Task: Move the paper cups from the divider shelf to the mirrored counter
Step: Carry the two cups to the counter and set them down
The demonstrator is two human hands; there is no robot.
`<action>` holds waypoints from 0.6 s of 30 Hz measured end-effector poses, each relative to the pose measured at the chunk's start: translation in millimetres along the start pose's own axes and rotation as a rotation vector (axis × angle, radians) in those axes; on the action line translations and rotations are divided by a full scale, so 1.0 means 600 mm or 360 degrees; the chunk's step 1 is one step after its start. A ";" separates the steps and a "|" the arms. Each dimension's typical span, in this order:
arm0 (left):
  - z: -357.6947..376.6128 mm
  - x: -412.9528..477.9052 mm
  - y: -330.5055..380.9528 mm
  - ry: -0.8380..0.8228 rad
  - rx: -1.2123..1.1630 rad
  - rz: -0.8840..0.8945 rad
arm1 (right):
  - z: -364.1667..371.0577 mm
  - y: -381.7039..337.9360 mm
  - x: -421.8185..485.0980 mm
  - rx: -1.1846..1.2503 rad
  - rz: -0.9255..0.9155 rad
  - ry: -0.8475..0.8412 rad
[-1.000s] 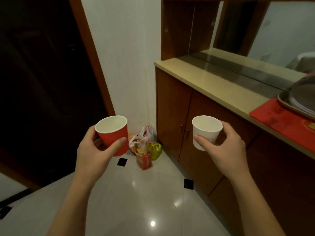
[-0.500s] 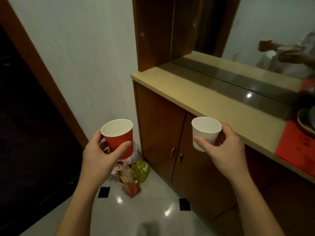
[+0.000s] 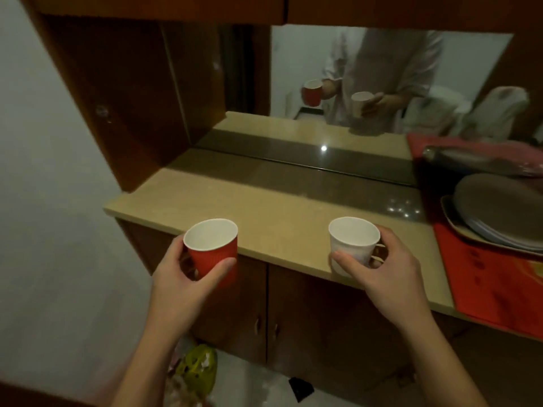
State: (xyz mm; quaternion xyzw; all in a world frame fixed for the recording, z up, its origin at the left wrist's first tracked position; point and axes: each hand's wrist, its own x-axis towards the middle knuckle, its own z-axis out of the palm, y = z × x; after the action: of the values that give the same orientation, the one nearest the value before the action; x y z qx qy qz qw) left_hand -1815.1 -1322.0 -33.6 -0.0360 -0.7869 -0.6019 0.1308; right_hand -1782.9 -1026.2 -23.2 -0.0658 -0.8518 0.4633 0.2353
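Mirrored counter (image 3: 279, 212) lying directly ahead. L grip (image 3: 182, 277) curling round red cup (image 3: 214, 251), R grip (image 3: 393, 277) round white cup (image 3: 352, 245); both cups hovering upright at front edge, not yet down. Carry looking approx. done; placing remaining.

Left cup (image 3: 213, 254) and right cup (image 3: 352, 245), side by side at the front of the counter (image 3: 279, 218).
The left hand (image 3: 176, 277) holds the left cup over the counter's front edge, near its left end; the right hand (image 3: 390, 277) holds the right cup further right, over the top. The mirror (image 3: 293, 69) stands behind, along the counter's back. At the right end a mat (image 3: 493, 283) lies on the counter, a tray (image 3: 452, 224) on it, plates (image 3: 499, 207) in the tray. Doors (image 3: 308, 318) sit below; a bag (image 3: 197, 368) lies on the floor (image 3: 249, 386), lower left.
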 end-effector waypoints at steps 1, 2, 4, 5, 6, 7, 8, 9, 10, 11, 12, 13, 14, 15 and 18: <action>0.020 0.019 -0.001 -0.0042 -0.0003 0.0017 | -0.008 0.009 0.010 -0.0006 0.0020 0.0025; 0.041 0.037 -0.001 -0.0086 -0.0007 0.0034 | -0.017 0.017 0.020 -0.0006 0.0042 0.0053; 0.086 0.066 0.003 -0.0183 -0.0030 0.0058 | -0.035 0.033 0.041 -0.0009 0.0090 0.0128; 0.108 0.078 0.006 -0.0231 -0.0051 0.0062 | -0.044 0.040 0.051 -0.0017 0.0111 0.0168; 0.131 0.090 0.009 -0.0276 -0.0066 0.0062 | -0.053 0.048 0.062 -0.0025 0.0136 0.0200; 0.153 0.103 0.012 -0.0315 -0.0073 0.0065 | -0.061 0.055 0.072 -0.0029 0.0168 0.0225; 0.174 0.115 0.016 -0.0348 -0.0073 0.0073 | -0.068 0.062 0.083 -0.0032 0.0201 0.0249; 0.196 0.126 0.021 -0.0376 -0.0067 0.0083 | -0.074 0.070 0.095 -0.0034 0.0224 0.0277; 0.216 0.138 0.026 -0.0402 -0.0056 0.0093 | -0.080 0.078 0.106 -0.0041 0.0235 0.0307; 0.237 0.149 0.030 -0.0429 -0.0045 0.0100 | -0.086 0.086 0.117 -0.0053 0.0243 0.0332; 0.256 0.160 0.034 -0.0458 -0.0036 0.0109 | -0.092 0.094 0.128 -0.0062 0.0255 0.0346; 0.274 0.169 0.037 -0.0489 -0.0026 0.0121 | -0.096 0.103 0.138 -0.0064 0.0273 0.0345; 0.292 0.178 0.039 -0.0518 -0.0006 0.0136 | -0.101 0.113 0.146 -0.0064 0.0293 0.0336; 0.307 0.186 0.039 -0.0544 0.0017 0.0152 | -0.105 0.124 0.153 -0.0065 0.0309 0.0329; 0.344 0.203 0.032 -0.0585 0.0047 0.0165 | -0.111 0.153 0.169 -0.0070 0.0348 0.0320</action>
State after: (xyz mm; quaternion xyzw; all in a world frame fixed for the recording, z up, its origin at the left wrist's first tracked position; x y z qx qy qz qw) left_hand -1962.2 -1131.5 -35.1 -0.1841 -0.8034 -0.5661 0.0162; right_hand -1851.1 -890.6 -33.4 -0.2094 -0.8216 0.4585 0.2662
